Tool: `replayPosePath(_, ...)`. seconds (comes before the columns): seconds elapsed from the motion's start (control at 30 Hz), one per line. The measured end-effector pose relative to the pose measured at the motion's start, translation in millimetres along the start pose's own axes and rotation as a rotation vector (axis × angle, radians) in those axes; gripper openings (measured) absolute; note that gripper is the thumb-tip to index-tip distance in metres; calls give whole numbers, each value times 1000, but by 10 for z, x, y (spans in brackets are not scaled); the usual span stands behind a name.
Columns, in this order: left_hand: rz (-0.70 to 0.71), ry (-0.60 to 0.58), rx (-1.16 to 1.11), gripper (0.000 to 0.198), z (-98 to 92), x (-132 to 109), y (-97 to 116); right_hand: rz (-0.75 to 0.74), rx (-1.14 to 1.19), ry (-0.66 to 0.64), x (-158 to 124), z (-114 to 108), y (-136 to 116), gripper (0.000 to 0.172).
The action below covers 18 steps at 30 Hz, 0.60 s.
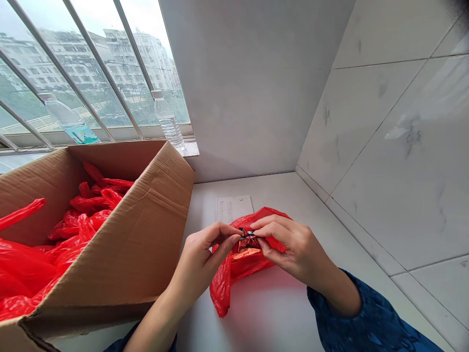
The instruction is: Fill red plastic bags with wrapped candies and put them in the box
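My left hand [200,259] and my right hand [289,247] meet above the white counter, their fingertips pinching a small shiny red-and-black foil packet [248,240] from both sides. Below and behind it lies a crumpled red plastic bag [242,269], with my right hand's lower fingers pressed against it. A sheet of printed paper [234,208] lies just beyond the bag, its lower edge hidden by the bag and my fingers.
To the left stands an open cardboard box [120,254] full of red plastic bags [84,205]. Several marble-like tiles [381,161] form the right wall. Two water bottles [166,120] [68,115] stand on the sill by a barred window [98,68].
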State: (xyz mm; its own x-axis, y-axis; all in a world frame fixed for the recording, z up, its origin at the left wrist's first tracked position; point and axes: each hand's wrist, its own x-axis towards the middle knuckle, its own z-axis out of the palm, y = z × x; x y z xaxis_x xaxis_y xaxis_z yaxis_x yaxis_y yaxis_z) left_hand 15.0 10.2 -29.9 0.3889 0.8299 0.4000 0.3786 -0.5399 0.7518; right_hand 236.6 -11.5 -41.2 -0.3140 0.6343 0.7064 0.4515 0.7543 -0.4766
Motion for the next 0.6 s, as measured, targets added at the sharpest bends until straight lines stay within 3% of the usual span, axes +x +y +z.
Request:
replayPosePath(0.33,-71,34,-46,4,18,-32,-20,-6,-25,-2,-19,9,11,17)
replayPosePath(0.6,-16,-44,-50,11,19,-49,-12,268,152,-171,4,54,-52,29)
